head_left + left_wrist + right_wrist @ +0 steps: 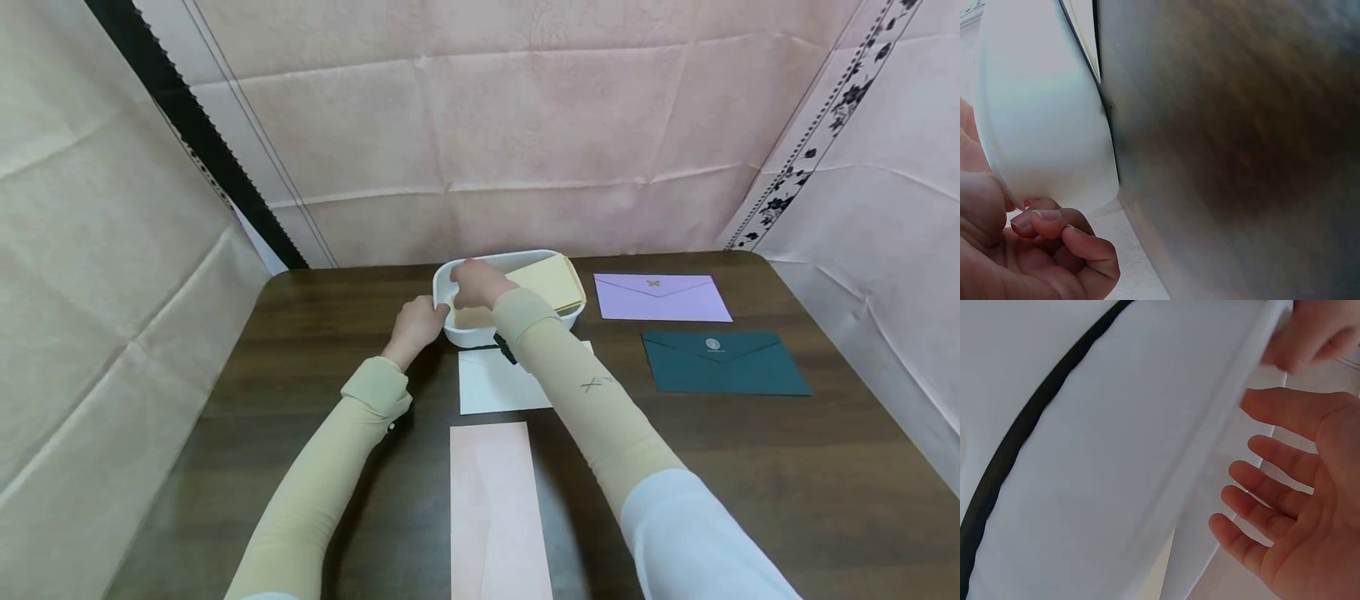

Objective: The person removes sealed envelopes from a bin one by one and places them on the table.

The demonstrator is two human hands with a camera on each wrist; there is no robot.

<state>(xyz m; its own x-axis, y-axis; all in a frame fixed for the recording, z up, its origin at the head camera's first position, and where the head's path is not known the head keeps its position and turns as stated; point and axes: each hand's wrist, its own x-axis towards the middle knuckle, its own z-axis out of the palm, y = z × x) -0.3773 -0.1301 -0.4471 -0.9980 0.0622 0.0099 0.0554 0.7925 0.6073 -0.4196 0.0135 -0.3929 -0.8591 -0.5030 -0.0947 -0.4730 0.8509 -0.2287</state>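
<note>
At the back of the table stands a white plastic tub [474,338] with several pale yellow envelopes or cards [553,282] leaning in its right part. My left hand [417,325] holds the tub's left corner; the left wrist view shows the thumb at the rim and the fingers curled against the outer wall [1041,106]. Inside the tub's left part reaches my right hand [480,285], its fingertips partly hidden in the head view. The right wrist view shows that hand [1316,494] with its fingers loosely extended beside the tub's rim and nothing gripped.
In front of the tub lies a white envelope or sheet [497,387], partly under my right forearm. Nearer is a long pale pink paper [493,508]. To the right lie a lilac envelope [660,305] and a dark green envelope [727,368]. Light cloth [540,150] hangs behind the table.
</note>
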